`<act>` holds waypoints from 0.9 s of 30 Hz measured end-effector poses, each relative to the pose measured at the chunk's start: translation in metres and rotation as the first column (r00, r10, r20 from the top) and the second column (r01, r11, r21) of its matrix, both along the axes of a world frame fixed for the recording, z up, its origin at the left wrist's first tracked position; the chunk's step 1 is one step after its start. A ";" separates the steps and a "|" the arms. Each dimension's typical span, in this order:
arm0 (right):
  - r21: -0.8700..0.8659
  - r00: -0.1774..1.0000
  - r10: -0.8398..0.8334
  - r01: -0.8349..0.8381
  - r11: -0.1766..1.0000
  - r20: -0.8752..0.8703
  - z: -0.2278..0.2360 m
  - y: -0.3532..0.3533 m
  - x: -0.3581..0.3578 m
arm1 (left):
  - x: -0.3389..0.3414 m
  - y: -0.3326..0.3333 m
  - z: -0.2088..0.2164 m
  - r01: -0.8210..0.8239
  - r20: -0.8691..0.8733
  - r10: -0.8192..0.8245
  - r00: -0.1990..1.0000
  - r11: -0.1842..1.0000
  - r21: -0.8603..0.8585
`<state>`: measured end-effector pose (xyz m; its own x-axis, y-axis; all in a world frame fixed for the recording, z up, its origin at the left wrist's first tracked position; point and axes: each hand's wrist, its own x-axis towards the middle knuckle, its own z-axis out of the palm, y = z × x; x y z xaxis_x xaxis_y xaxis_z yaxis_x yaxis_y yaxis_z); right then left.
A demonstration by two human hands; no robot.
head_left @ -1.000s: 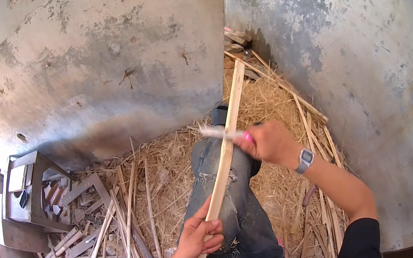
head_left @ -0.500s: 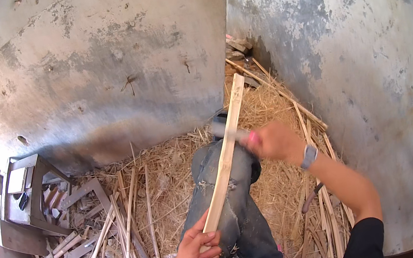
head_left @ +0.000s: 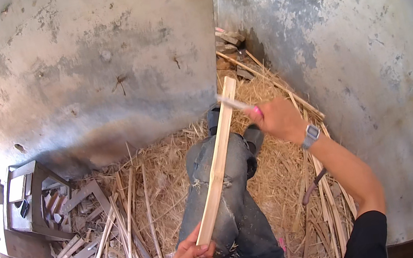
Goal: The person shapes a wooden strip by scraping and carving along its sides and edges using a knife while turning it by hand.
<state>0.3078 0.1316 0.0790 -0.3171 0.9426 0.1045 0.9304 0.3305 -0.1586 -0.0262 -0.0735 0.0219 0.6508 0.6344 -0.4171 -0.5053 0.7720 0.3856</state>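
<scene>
The long strip (head_left: 218, 173) is pale bare wood, matt, with a smooth split face. The knife (head_left: 238, 103) has a dull grey metal blade and a pink handle that looks like plastic. The jeans (head_left: 229, 201) are faded blue denim cloth, worn and frayed. The straw (head_left: 279, 171) on the floor is dry and rough. The walls (head_left: 97, 65) are rough grey plaster, stained and matt. The wristwatch (head_left: 310, 135) looks like grey plastic.

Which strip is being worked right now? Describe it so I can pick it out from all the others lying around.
Start at the corner where the two grey walls meet, above the straw. The strip runs from there down over the person's jeans-clad leg. Unlike the thinner slats lying on the floor, it is raised: left hand grips its near end, right hand holds a blade against its far end.
</scene>
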 end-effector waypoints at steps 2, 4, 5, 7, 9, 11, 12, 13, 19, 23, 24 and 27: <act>-0.072 0.989 0.146 -0.147 0.987 -0.016 0.007 -0.021 -0.027 | 0.000 -0.004 -0.001 -0.017 -0.036 0.017 0.999 1.000 -0.001; 0.021 0.977 0.213 -0.213 0.977 -0.008 0.004 -0.013 -0.026 | -0.001 -0.009 -0.001 -0.023 -0.067 0.023 0.998 1.000 -0.008; 0.107 0.964 0.265 -0.263 0.959 0.001 0.000 -0.010 -0.023 | -0.002 -0.012 0.001 -0.022 -0.079 0.021 0.997 1.000 -0.010; 0.074 0.989 0.099 -0.107 0.991 0.110 0.009 0.025 -0.003 | -0.007 -0.016 0.000 -0.019 -0.088 0.018 0.996 1.000 -0.009; 0.043 0.992 0.054 -0.059 0.997 0.117 0.015 0.036 0.009 | -0.007 -0.011 -0.005 0.000 -0.026 0.001 1.000 1.000 0.007; 0.089 0.983 0.141 -0.152 0.984 0.120 0.009 0.013 -0.027 | -0.010 -0.018 -0.010 -0.028 -0.040 0.028 0.999 0.999 0.016; 0.121 0.976 0.207 -0.215 0.969 0.074 0.007 0.013 -0.031 | -0.011 -0.020 -0.011 -0.028 -0.052 0.029 0.998 0.999 0.020; 0.148 0.964 0.266 -0.267 0.952 0.029 0.005 0.010 -0.035 | -0.013 -0.023 -0.013 -0.031 -0.052 0.032 0.998 0.999 0.016; 0.357 0.975 -0.184 0.217 0.908 -0.126 0.055 0.062 0.038 | -0.007 -0.031 -0.012 -0.011 -0.051 0.011 0.999 1.000 0.014; 0.107 0.987 0.133 -0.124 0.987 -0.085 0.044 -0.015 -0.033 | 0.001 -0.031 -0.021 -0.004 -0.366 0.120 0.923 0.953 0.302; 0.097 0.988 0.127 -0.118 0.988 -0.087 0.031 -0.038 -0.044 | 0.000 -0.034 -0.026 0.057 -0.414 0.157 0.897 0.886 0.461; 0.059 0.959 0.280 -0.278 0.959 -0.044 0.012 -0.057 -0.050 | 0.006 -0.039 -0.032 0.087 -0.496 0.249 0.832 0.824 0.560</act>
